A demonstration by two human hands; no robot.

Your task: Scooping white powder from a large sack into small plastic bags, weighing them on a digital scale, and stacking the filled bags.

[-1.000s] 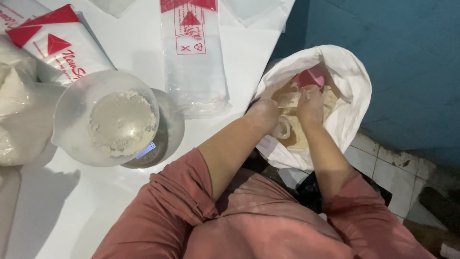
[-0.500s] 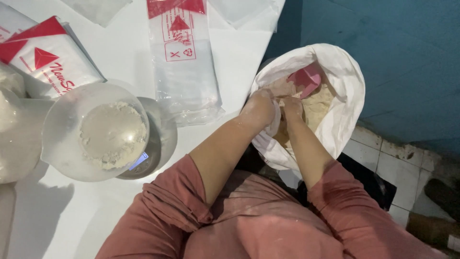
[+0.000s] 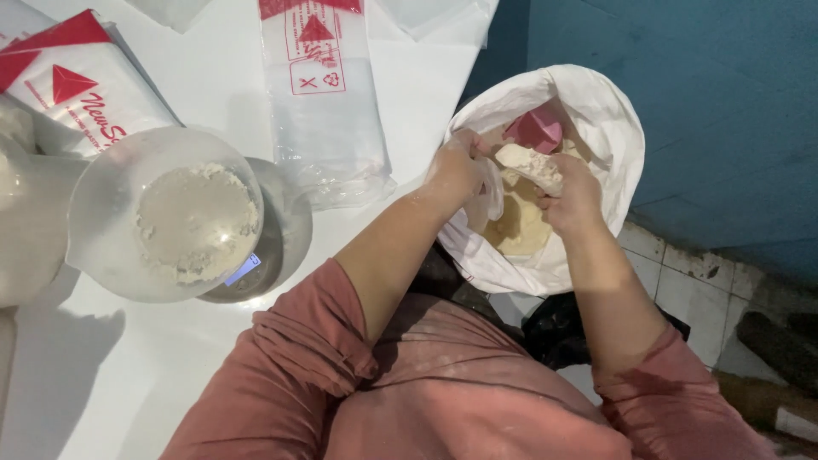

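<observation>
A white sack (image 3: 613,119) of pale flour (image 3: 520,226) stands open beside the table's edge. My left hand (image 3: 456,166) is inside its mouth, pinching a small clear plastic bag (image 3: 487,194) by the rim. My right hand (image 3: 573,194) is next to it, closed on a pink scoop (image 3: 535,129) that carries a clump of flour (image 3: 528,162), lifted just above the flour in the sack. Both forearms are dusted white, and the sleeves are dusty pink.
On the white table (image 3: 128,383) a clear bowl of flour (image 3: 166,217) sits on a round scale (image 3: 277,238). Flat clear bags with red print (image 3: 324,102) and red-and-white packs (image 3: 81,81) lie behind it. The wall (image 3: 682,51) is blue, over a tiled floor (image 3: 699,290).
My right hand has come up out of the flour with the loaded scoop. My left hand has shifted slightly towards the table side of the sack, still holding the clear bag.
</observation>
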